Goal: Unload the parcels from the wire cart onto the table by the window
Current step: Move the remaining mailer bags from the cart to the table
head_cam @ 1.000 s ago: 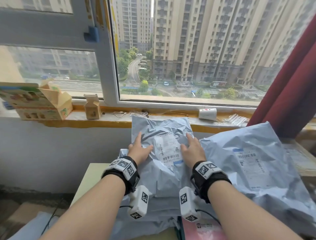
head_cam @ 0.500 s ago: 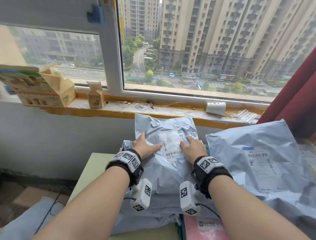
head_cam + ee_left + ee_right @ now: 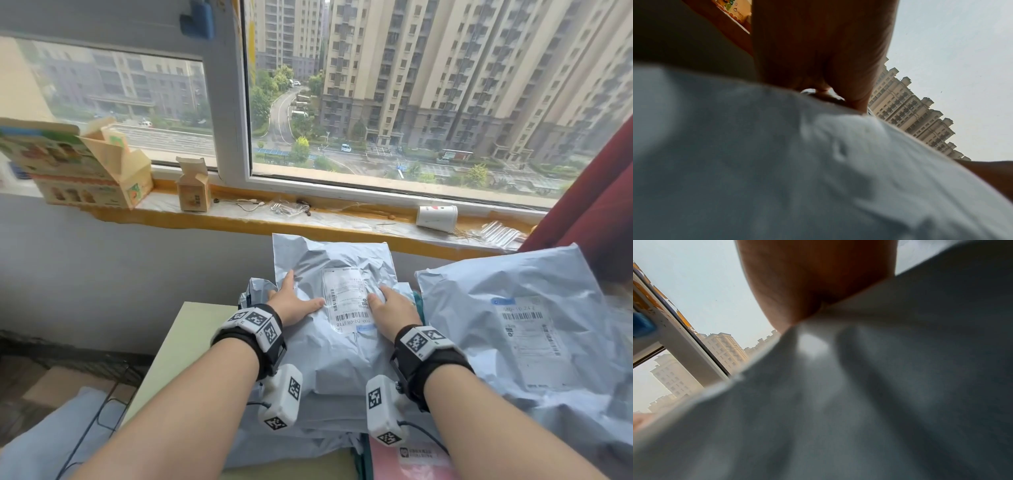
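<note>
A grey-blue poly mailer parcel (image 3: 342, 353) with a white barcode label (image 3: 346, 298) lies on top of a stack of similar parcels on the pale table (image 3: 185, 339) under the window. My left hand (image 3: 291, 301) lies flat on its left side, thumb reaching toward the label. My right hand (image 3: 390, 308) presses on its right side beside the label. The wrist views show each palm, left hand (image 3: 818, 48) and right hand (image 3: 807, 272), down on blurred grey plastic, the same parcel (image 3: 797, 178) (image 3: 859, 402); the fingertips are hidden. The wire cart is out of view.
A larger grey-blue parcel (image 3: 496, 308) leans at the right, a pink parcel (image 3: 411, 462) peeks out near me. The windowsill (image 3: 342, 219) holds an open carton (image 3: 113, 178), a small box (image 3: 193, 192) and a tipped paper cup (image 3: 436, 217). A red curtain (image 3: 599, 192) hangs right.
Both hands have stayed on the top parcel, sliding slightly inward toward the label. My head has moved closer and tilted up; the parcel has not visibly shifted.
</note>
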